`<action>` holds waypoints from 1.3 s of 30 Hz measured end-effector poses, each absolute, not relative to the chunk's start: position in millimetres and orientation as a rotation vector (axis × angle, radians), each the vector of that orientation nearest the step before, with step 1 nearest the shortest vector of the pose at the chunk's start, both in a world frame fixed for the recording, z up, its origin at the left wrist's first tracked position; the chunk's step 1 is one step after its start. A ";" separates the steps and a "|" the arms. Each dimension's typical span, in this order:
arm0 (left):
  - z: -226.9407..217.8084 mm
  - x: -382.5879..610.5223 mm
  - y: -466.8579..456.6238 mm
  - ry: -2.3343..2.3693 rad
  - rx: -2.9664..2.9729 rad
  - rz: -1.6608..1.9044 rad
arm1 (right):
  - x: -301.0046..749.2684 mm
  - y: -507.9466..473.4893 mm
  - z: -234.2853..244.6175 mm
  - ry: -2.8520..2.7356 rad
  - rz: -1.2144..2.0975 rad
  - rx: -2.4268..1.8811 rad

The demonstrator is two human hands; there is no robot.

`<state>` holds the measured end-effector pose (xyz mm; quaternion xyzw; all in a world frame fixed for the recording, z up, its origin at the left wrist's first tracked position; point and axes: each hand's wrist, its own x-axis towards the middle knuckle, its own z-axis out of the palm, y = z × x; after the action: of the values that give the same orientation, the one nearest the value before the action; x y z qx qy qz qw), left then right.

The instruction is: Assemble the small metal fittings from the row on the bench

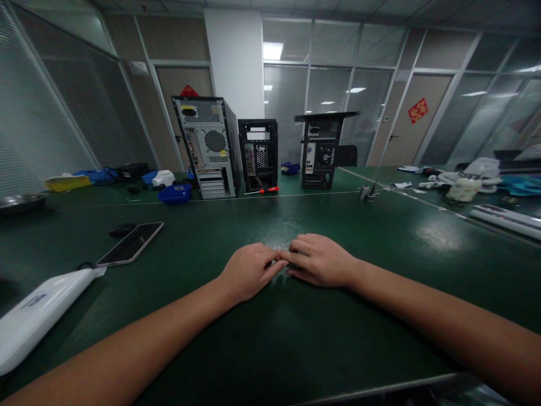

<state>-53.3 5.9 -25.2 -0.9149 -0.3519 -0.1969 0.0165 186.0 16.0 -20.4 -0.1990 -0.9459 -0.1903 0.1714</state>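
Observation:
My left hand (252, 271) rests low over the green table (270, 338), fingers loosely bent and thumb stretched toward the right. Facing it, my right hand (322, 260) has its fingers spread and slightly curled, the thumb apart below. The fingertips of both hands meet in the middle, and I make out no object between them. Beyond the hands, a red-handled screwdriver (269, 190) lies before an opened black computer case (258, 152). A larger computer tower (209, 144) stands to its left and another black computer case (323, 152) to its right.
At left lie a phone (132, 243), a dark computer mouse (122, 229) and a white device (40, 316). Farther back are a blue bin (175, 193), a yellow tray (67, 182) and a metal bowl (21, 203). Small metal pieces (368, 193), a jar (464, 188) and a white bar (507, 220) sit right.

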 end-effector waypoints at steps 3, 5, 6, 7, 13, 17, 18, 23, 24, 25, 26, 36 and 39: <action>-26.2 -50.4 4.8 -1.073 -2.840 -0.595 | 186.3 14.7 -20.9 -2.664 -0.550 -0.580; -25.6 -48.9 3.6 -1.060 -2.833 -0.583 | 186.5 13.8 -20.4 -2.651 -0.569 -0.565; -25.0 -48.4 2.8 -1.053 -2.833 -0.575 | 186.6 13.5 -19.7 -2.644 -0.581 -0.553; -24.3 -48.2 2.0 -1.048 -2.832 -0.569 | 186.8 13.3 -18.9 -2.637 -0.590 -0.546; -20.4 -49.0 -2.1 -1.058 -2.792 -0.608 | 194.4 16.1 -13.4 -2.609 -0.466 -0.673; -19.8 -50.4 -2.4 -1.045 -2.796 -0.615 | 199.2 16.8 -11.4 -2.453 -0.244 -0.835; -20.0 -50.6 -2.1 -1.039 -2.804 -0.608 | 198.9 15.7 -10.6 -2.427 -0.194 -0.848; -23.5 -50.9 1.3 -1.008 -2.835 -0.579 | 191.0 6.4 -7.2 -2.540 -0.007 -0.752; -24.4 -50.7 2.2 -0.993 -2.842 -0.574 | 189.0 5.0 -7.6 -2.584 0.004 -0.717; -25.2 -50.4 3.0 -0.974 -2.850 -0.570 | 187.0 4.1 -8.5 -2.623 -0.007 -0.683; -26.0 -50.1 3.8 -0.955 -2.857 -0.567 | 185.3 3.8 -9.9 -2.655 -0.041 -0.654; -29.5 -51.3 8.2 -0.803 -2.907 -0.597 | 181.4 9.4 -20.3 -2.625 -0.409 -0.554; -28.4 -50.2 6.3 -0.796 -2.902 -0.619 | 183.8 8.0 -17.1 -2.617 -0.403 -0.547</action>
<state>-50.2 6.3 -28.4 -0.9441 -0.2588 -0.2014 0.0347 183.8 8.0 -17.1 -0.1974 -0.9448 -0.1454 0.2175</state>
